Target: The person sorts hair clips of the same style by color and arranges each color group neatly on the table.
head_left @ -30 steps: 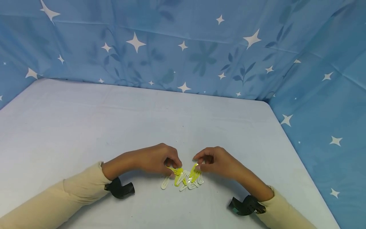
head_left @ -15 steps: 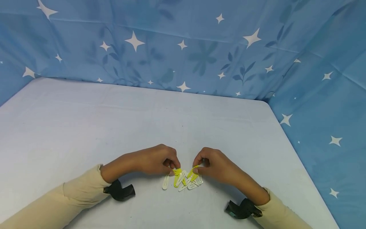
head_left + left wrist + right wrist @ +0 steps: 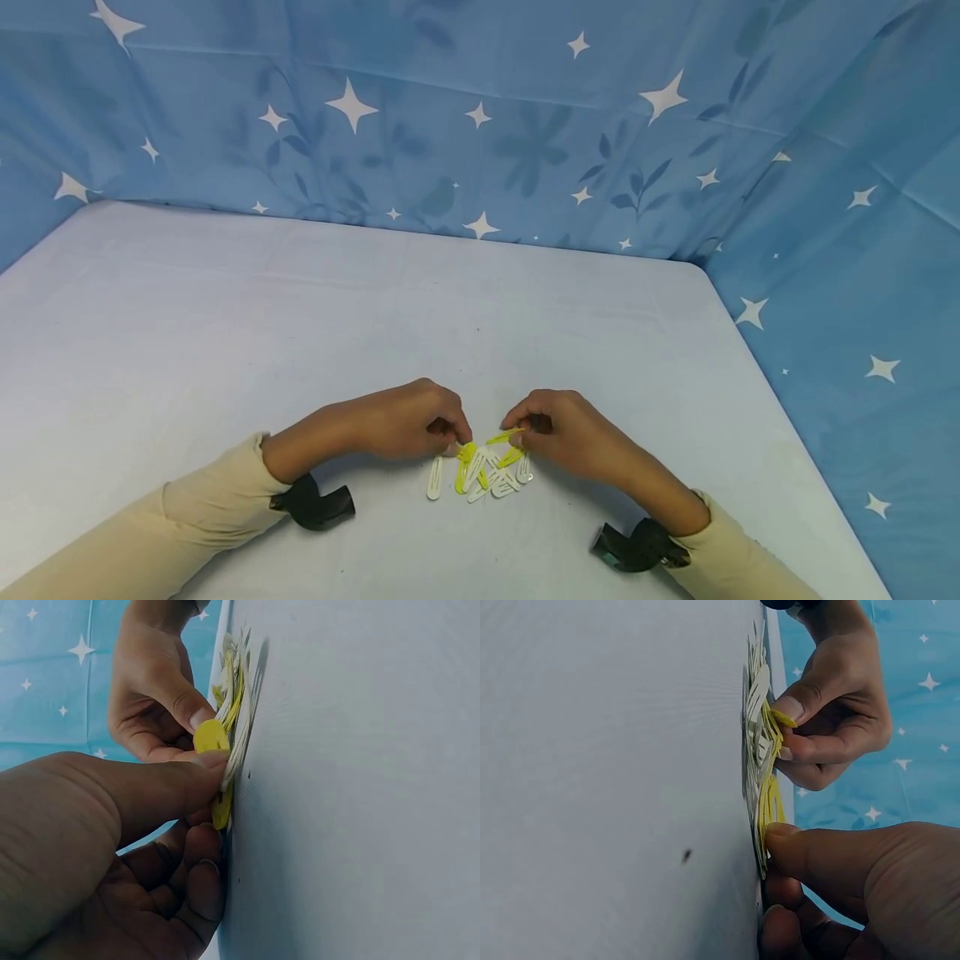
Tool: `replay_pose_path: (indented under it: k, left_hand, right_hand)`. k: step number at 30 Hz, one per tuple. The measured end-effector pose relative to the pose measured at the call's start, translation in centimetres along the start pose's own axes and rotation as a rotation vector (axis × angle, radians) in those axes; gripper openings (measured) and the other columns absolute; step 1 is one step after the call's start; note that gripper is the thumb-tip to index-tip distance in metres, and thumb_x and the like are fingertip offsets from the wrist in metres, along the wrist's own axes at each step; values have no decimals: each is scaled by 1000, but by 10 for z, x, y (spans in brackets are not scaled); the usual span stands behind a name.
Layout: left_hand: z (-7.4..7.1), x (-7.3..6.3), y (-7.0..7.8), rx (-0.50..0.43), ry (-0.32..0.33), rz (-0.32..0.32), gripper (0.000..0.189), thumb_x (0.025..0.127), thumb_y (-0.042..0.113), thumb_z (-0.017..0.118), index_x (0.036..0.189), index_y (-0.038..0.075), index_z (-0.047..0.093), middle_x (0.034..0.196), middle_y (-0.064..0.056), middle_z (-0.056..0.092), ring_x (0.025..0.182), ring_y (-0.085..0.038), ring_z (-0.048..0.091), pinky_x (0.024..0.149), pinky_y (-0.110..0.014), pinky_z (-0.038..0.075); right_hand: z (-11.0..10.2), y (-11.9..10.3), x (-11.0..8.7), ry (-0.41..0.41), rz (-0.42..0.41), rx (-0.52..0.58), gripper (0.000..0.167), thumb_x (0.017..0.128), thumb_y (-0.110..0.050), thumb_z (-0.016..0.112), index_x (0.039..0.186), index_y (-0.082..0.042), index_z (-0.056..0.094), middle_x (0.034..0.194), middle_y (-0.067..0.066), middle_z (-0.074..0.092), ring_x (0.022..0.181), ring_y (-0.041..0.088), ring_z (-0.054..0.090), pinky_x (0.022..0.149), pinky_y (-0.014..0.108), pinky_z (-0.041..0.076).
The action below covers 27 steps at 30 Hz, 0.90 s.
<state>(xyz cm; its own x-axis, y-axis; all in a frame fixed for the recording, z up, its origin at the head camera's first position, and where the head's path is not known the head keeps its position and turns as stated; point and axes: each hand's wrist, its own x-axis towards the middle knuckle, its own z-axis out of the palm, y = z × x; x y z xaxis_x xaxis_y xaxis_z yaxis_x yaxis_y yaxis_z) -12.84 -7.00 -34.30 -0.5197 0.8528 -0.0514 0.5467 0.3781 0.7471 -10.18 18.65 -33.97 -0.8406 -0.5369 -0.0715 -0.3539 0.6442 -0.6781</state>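
Note:
White and yellow snap hair clips lie in a loose heap between my hands, among them a white hair clip. My left hand is at the heap's left side, pinching a yellow hair clip between thumb and fingers. From the right, my right hand holds another yellow hair clip, its tip pointing left above the heap. In the left wrist view, fingers hide part of the yellow clips. A single white hair clip lies at the heap's left edge, below the left fingertips.
The white table reaches back to a blue curtain with white stars, which also runs along the right side. Black wrist cameras are strapped on both wrists, over beige sleeves.
My right hand has taken a yellow hair clip from the heap, raised it slightly and turned it nearly level. My left hand stays close to its place at the heap's left side.

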Motion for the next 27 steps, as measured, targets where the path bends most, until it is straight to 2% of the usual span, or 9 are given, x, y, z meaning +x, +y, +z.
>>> replay_pose_path:
  k: [4,10,13,16,18,22,27]
  left_hand:
    - [-1,-1,2,-8,13,-16,15,90,0,67,100,8,74,90,11,63,79,-2,58,74,-23,49]
    - [-2,0,2,-20,54,-33,12,91,3,67,95,12,74,88,13,64,78,-4,58,73,-24,50]
    - [-3,-1,1,-26,74,-52,12,90,4,68,95,14,73,88,13,64,78,-5,58,73,-25,50]
    - [-6,0,-1,-31,86,-70,12,90,5,69,95,15,73,87,14,64,78,-6,58,73,-26,50]
    - [-7,0,-2,-37,90,-72,13,90,5,68,98,14,73,86,13,64,77,-7,57,73,-27,50]
    - [-9,1,-3,-63,97,-61,19,91,1,66,107,9,71,83,10,64,75,-8,57,71,-27,51]
    - [-13,4,-4,-108,108,-69,24,90,-1,64,112,6,70,79,6,64,70,-9,58,67,-27,50]
  right_hand:
    - [-1,0,0,6,1,-1,12,87,-3,71,91,-15,72,87,-9,64,75,10,55,67,26,47]
    - [0,1,2,45,-28,56,13,87,-1,71,89,-14,69,89,-5,66,79,11,57,71,28,49]
    - [-1,1,3,41,-72,67,18,88,-2,70,100,-15,70,89,-5,65,80,11,58,73,29,50]
    - [-3,1,4,42,-112,57,30,89,-1,69,115,-14,68,91,-5,64,80,10,59,75,29,51]
    - [-6,1,5,57,-130,42,34,89,0,69,119,-14,68,92,-4,64,81,10,59,75,30,51]
    - [-10,3,7,88,-140,19,25,88,-1,70,107,-17,71,93,-5,66,81,9,59,74,30,51]
    - [-10,6,11,94,-134,78,16,88,1,70,97,-13,68,93,-5,65,83,11,61,77,29,52]
